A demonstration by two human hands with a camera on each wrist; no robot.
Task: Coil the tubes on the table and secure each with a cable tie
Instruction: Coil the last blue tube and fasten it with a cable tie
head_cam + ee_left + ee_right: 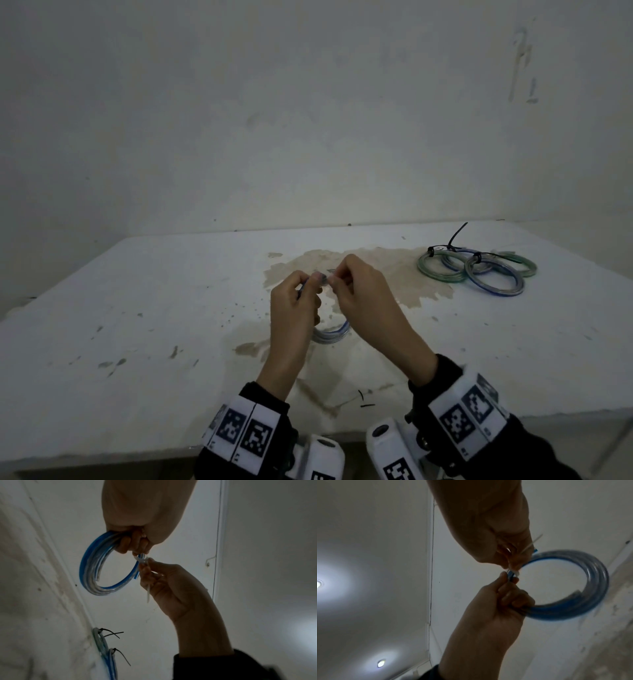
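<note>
A coil of clear tube with a blue stripe hangs above the middle of the table. My left hand grips its top, fingers curled round the bundled turns. My right hand meets it fingertip to fingertip and pinches a white cable tie that loops round the coil just beside the left fingers. In the right wrist view the cable tie's tail sticks out past my right hand, and the coil curves away from my left hand.
Several coiled tubes, green and blue, lie at the back right of the white stained table, each bound with a black cable tie. Small black scraps lie near the front edge. A wall stands behind the table.
</note>
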